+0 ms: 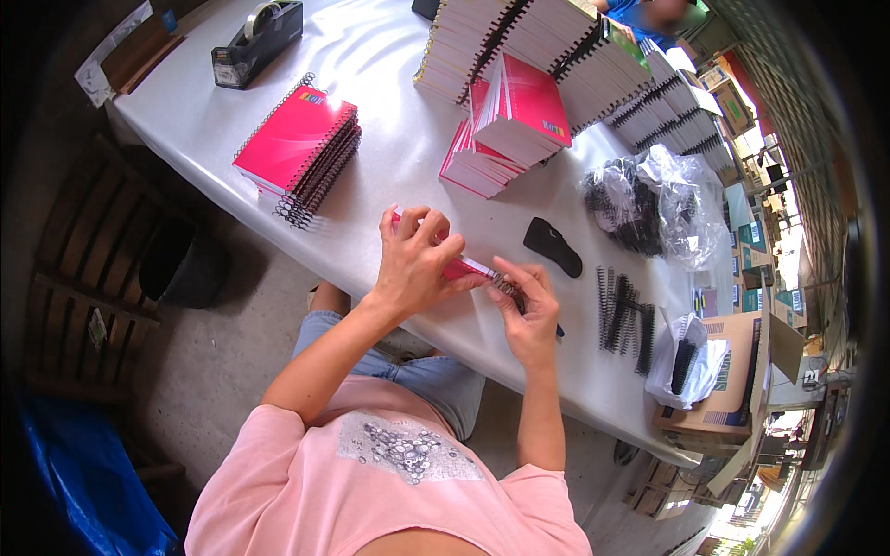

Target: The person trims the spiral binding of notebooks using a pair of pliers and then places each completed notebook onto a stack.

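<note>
Close to the table's front edge, my left hand (417,264) grips a small notebook (462,269) with a pink-red cover, tilted so that its edge shows. My right hand (528,315) pinches a dark spiral binding coil (507,291) at the notebook's right end. How far the coil is threaded is hidden by my fingers. A short dark blue thing, too small to make out, shows beside my right hand. Just beyond that hand lies a black, shoe-sole-shaped object (553,247). Several loose black coils (626,315) lie to its right.
Coil-bound pink notebooks (295,139) are stacked at left, near a tape dispenser (258,44). Pink booklets (524,102) stand before tall rows of spiral books (593,83). A clear bag of coils (658,199) and a cardboard box (714,371) are right. A person (644,14) is behind.
</note>
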